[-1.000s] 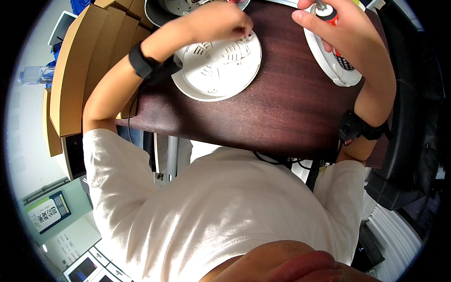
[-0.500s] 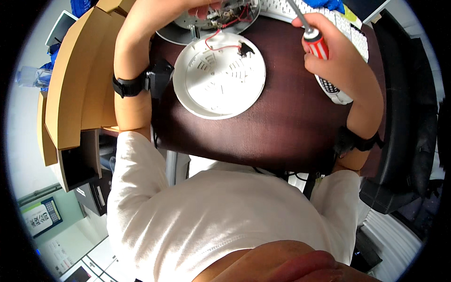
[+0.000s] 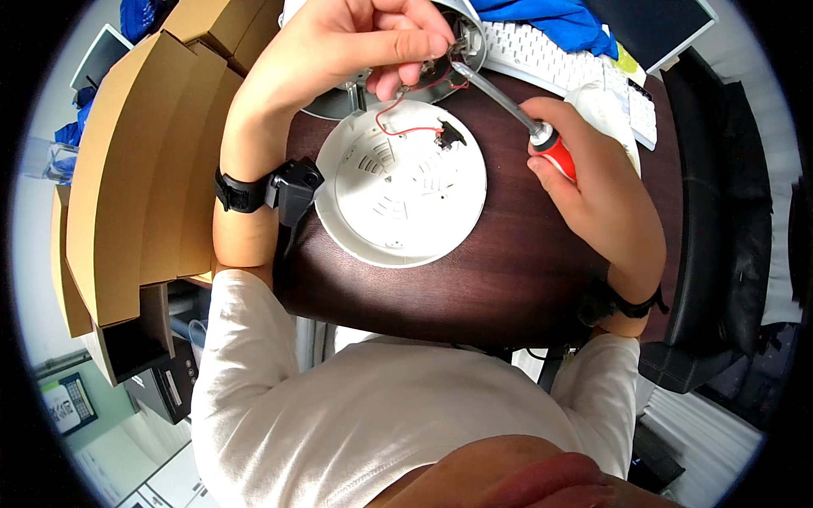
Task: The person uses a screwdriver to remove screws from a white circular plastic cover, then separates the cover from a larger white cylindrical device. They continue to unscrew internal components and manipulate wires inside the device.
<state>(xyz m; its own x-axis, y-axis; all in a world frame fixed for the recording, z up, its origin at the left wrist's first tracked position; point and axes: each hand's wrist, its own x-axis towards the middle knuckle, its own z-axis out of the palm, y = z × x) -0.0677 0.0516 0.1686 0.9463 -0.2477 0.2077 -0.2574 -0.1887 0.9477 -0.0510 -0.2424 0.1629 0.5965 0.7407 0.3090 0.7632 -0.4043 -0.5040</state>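
Observation:
In my right hand (image 3: 597,169) is a screwdriver (image 3: 506,100) with a red handle, its fingers wrapped round it. The shaft slants up and left, so the tip comes close to the fingertips of my left hand (image 3: 381,46). That hand is pinched over the opened metal-grey housing (image 3: 471,35) of a device; what its fingers hold is hidden. Below lies a round white plastic cover (image 3: 394,224) with slotted vents, inner side up. A red wire (image 3: 411,130) runs from the housing to a small black part (image 3: 452,135) on the cover.
A white keyboard (image 3: 521,55) lies behind the screwdriver, with blue cloth (image 3: 550,21) over its far edge. A monitor (image 3: 652,30) stands at the far right. Cardboard boxes (image 3: 110,178) rise left of the dark table (image 3: 517,262). A black chair (image 3: 720,203) is at the right.
The screwdriver has swung left and down, its tip now near my left fingertips. My left hand has come lower into view, pinched. The whole scene sits slightly lower in the picture.

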